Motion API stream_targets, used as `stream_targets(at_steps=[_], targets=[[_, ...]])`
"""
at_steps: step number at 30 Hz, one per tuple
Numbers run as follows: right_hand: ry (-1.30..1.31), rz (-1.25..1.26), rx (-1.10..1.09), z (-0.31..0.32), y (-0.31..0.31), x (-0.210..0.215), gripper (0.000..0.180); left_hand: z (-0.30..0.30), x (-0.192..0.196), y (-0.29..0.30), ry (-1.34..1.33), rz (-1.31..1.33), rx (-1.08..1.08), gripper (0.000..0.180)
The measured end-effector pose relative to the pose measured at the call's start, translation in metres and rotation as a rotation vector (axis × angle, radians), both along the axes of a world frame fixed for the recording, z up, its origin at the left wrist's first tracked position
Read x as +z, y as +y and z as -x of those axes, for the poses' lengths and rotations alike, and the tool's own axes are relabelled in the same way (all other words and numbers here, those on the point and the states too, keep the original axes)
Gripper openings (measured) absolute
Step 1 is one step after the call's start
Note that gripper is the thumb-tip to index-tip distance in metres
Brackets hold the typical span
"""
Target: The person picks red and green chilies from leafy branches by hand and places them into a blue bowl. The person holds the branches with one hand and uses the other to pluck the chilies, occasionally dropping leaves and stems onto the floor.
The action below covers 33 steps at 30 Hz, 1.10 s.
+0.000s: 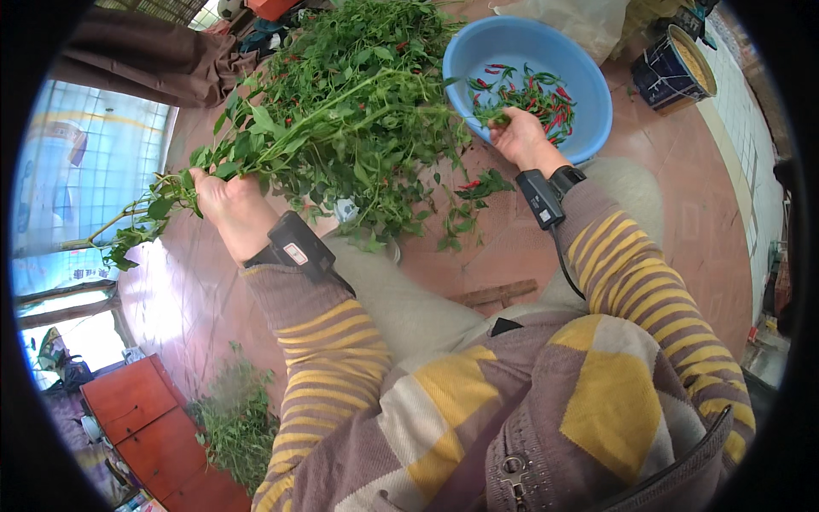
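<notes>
My left hand (pixel 229 198) is closed round the stems of a leafy chili plant (pixel 299 136), which stretches across in front of me toward the right. My right hand (pixel 518 139) is closed at the near left rim of a blue plastic basin (pixel 595 78). At its fingertips is a small green bunch (pixel 488 114); whether it is chilies or a leafy tip, I cannot tell. Red and green chili peppers (pixel 546 102) lie inside the basin. Behind the held plant rises a large heap of chili plants (pixel 358 51) with some red fruit among the leaves.
A loose sprig with red chilies (pixel 484 185) lies on the tiled floor below the basin. A dark bucket (pixel 674 70) stands at the far right. More cut greenery (pixel 235 414) lies at the lower left beside a red-brown cabinet (pixel 162 435). A wooden strip (pixel 495 293) lies between my legs.
</notes>
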State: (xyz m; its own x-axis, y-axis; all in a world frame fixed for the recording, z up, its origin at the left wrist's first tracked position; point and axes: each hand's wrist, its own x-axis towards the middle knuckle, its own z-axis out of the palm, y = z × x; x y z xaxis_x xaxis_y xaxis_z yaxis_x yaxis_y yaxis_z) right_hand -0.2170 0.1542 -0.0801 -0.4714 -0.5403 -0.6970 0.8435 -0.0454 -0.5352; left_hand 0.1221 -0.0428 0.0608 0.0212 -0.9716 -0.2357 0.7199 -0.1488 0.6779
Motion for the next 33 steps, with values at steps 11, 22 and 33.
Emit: stream_targets(at_steps=[11, 22, 33], targets=[[0.112, -0.162, 0.259, 0.05, 0.025, -0.024, 0.041, -0.01, 0.007, -0.024, 0.102, -0.112, 0.076, 0.045], [0.332, -0.031, 0.752, -0.016, 0.013, 0.008, 0.024, -0.023, 0.016, -0.014, 0.183, 0.072, -0.249, 0.046], [1.57, 0.037, 0.492, 0.002, 0.0, 0.113, 0.028, 0.004, 0.033, 0.023, 0.399, 0.414, -0.523, 0.027]])
